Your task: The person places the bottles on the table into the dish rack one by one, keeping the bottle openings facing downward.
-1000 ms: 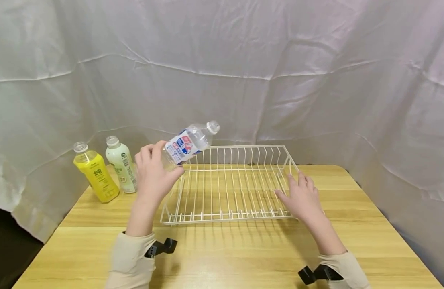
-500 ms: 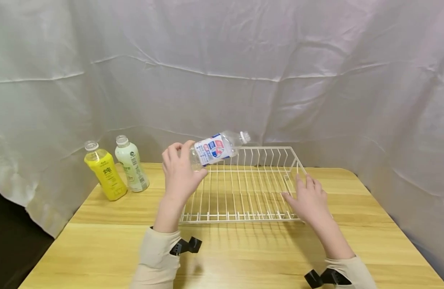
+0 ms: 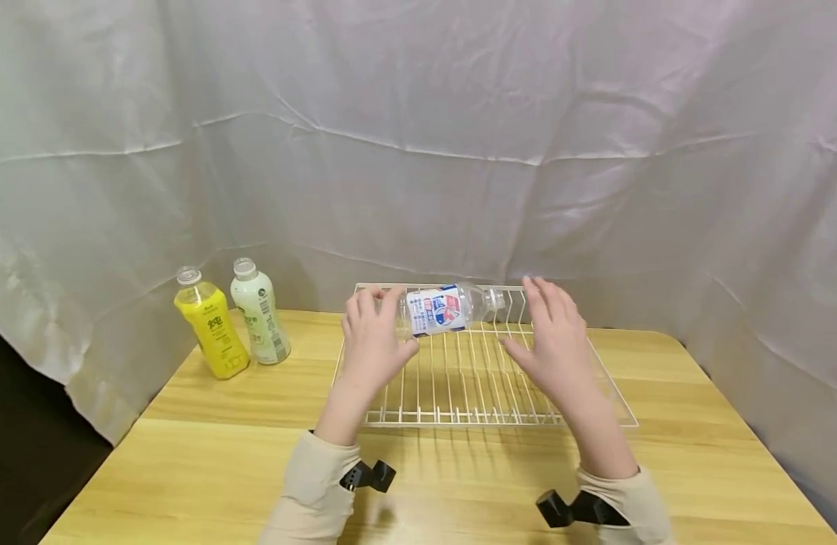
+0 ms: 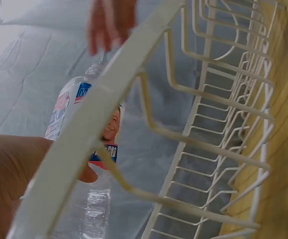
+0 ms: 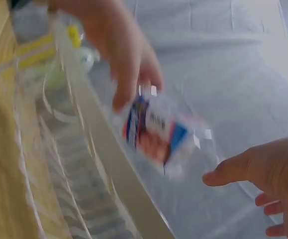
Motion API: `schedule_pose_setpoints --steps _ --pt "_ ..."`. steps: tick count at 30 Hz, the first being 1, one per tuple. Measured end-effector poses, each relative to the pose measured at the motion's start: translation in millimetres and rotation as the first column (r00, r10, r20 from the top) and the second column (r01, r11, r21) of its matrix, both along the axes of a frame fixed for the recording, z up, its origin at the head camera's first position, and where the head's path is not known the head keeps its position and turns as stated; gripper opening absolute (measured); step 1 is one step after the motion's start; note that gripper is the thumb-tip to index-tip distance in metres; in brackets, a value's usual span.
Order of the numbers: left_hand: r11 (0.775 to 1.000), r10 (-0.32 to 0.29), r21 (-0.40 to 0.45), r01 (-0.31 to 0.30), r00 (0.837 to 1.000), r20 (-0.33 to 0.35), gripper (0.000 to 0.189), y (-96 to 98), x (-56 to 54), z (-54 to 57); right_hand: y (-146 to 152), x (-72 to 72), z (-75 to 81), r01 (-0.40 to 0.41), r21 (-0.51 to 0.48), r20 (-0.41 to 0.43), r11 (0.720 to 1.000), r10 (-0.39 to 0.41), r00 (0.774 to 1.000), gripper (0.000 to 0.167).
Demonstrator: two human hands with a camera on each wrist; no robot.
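Observation:
A clear plastic bottle [image 3: 440, 310] with a white, blue and red label lies sideways in the air over the rack, its neck pointing right. My left hand [image 3: 374, 337] grips it round the base end; in the left wrist view the thumb lies against the bottle [image 4: 91, 199] below the label. My right hand [image 3: 555, 337] is beside the neck, fingers spread and holding nothing. The right wrist view shows its thumb and fingers [image 5: 263, 174] apart from the bottle [image 5: 158, 134]. Beneath both hands stands a white wire dish rack [image 3: 459, 378].
On the left of the wooden table [image 3: 255, 454] stand a yellow bottle [image 3: 214, 329] and a pale green bottle [image 3: 258, 310], side by side. A grey curtain [image 3: 418, 151] hangs behind and around the table.
My left hand has carried the clear bottle rightward over the rack, and it has turned from tilted to nearly level. My right hand has left the rack's right side and come to the bottle's neck.

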State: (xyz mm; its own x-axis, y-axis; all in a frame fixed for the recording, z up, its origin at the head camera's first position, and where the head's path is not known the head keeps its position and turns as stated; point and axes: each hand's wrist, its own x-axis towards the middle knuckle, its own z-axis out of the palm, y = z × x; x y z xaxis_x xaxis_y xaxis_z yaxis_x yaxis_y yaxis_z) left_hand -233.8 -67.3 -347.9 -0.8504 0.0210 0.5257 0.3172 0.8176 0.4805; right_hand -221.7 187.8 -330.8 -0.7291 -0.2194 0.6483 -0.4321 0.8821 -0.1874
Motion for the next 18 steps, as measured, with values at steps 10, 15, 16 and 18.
schedule_pose_setpoints --steps 10,15,16,18 --pt "0.989 -0.07 -0.124 0.075 0.997 0.044 0.077 11.9 0.9 -1.6 -27 1.3 -9.9 -0.084 0.166 -0.128 0.983 0.106 0.986 0.094" --pt "0.969 -0.139 -0.206 0.137 0.99 0.003 0.077 13.0 1.2 -1.7 -24 -2.0 -14.5 -0.076 0.185 -0.133 0.98 0.102 0.986 0.085" --pt "0.964 -0.153 -0.222 0.148 0.988 -0.005 0.077 12.3 1.3 -1.2 -23 -2.7 -15.4 -0.082 0.184 -0.141 0.98 0.108 0.984 0.083" --pt "0.959 -0.177 -0.229 0.165 0.984 -0.03 0.077 9.7 1.3 0.1 -22 -4.2 -17.1 -0.099 0.174 -0.155 0.98 0.127 0.98 0.079"
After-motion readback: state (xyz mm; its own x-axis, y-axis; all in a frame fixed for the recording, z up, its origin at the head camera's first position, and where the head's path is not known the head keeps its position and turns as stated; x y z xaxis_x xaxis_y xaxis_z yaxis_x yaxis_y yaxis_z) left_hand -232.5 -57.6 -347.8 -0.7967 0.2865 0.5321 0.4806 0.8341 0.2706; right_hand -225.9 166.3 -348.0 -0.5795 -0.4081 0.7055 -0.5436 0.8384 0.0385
